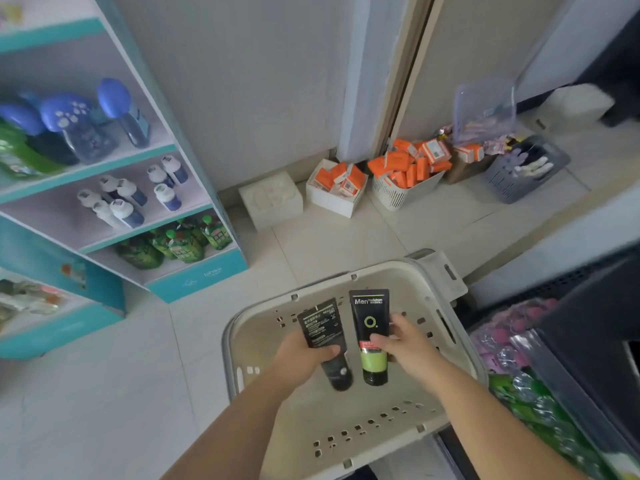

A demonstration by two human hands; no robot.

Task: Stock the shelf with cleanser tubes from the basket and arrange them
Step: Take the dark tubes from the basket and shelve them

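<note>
Through the head camera: pale floor tiles point(104, 393) underfoot and a plain grey wall point(242, 81) ahead. On the left, a teal shelf point(197, 277) with blue-capped bottles point(69, 123) on an upper level, white bottles point(124, 199) on the next, and green pouches point(183, 244) on the lowest. Along the foot of the wall, a closed white box point(272, 199), an open white carton point(332, 202) packed with orange packets point(341, 183), a slatted tub point(394, 195) heaped with more of them, and a grey crate point(519, 181) further right. Close below, a large white basket point(230, 341) with slotted walls, and over its floor two tubes side by side, caps toward the person. Left hand point(301, 355) curled round the black tube point(323, 329), thumb across its front. Right hand point(408, 344) gripping the black-and-green tube point(370, 320) at its middle. Hard to tell whether lifted or resting on the basket floor.
</note>
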